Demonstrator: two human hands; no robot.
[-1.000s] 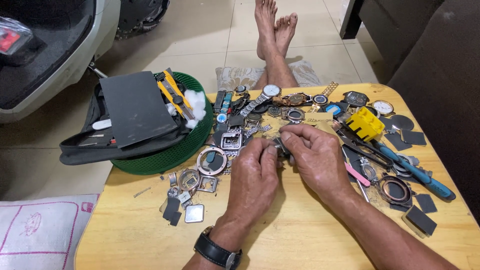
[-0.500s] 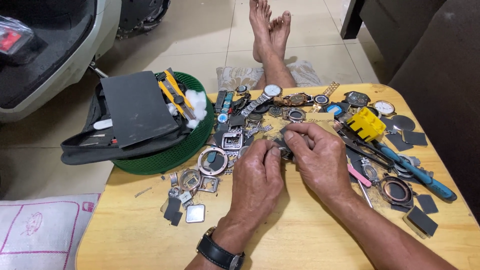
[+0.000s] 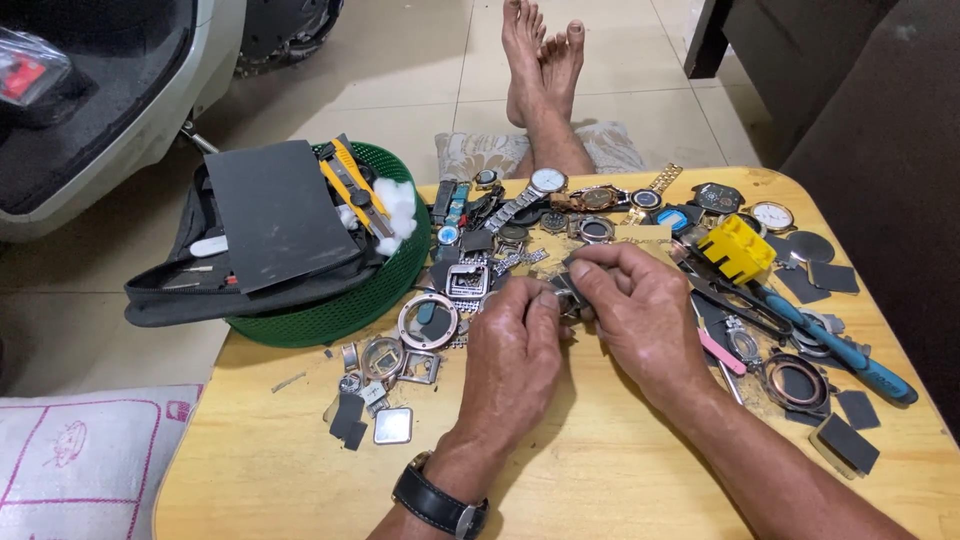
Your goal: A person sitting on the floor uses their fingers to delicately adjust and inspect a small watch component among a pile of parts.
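Note:
My left hand (image 3: 515,350) and my right hand (image 3: 640,305) meet over the middle of a round wooden table (image 3: 300,480). Both pinch a small metal watch part (image 3: 565,290) between their fingertips; most of it is hidden by the fingers. A black wristwatch (image 3: 440,500) is on my left wrist. Watch cases, bezels and straps (image 3: 440,320) lie scattered just left of my hands. More watches (image 3: 600,198) are lined up behind my hands.
A green basket (image 3: 350,305) holding a grey pouch and cotton sits at the table's left edge. A yellow plastic block (image 3: 737,247), blue-handled pliers (image 3: 850,350) and dark square pads lie at right. My bare feet (image 3: 540,60) rest on the tiled floor beyond. A scooter (image 3: 90,110) stands at far left.
Both hands stay together on the small part, with only slight finger movement. The view has shifted a little.

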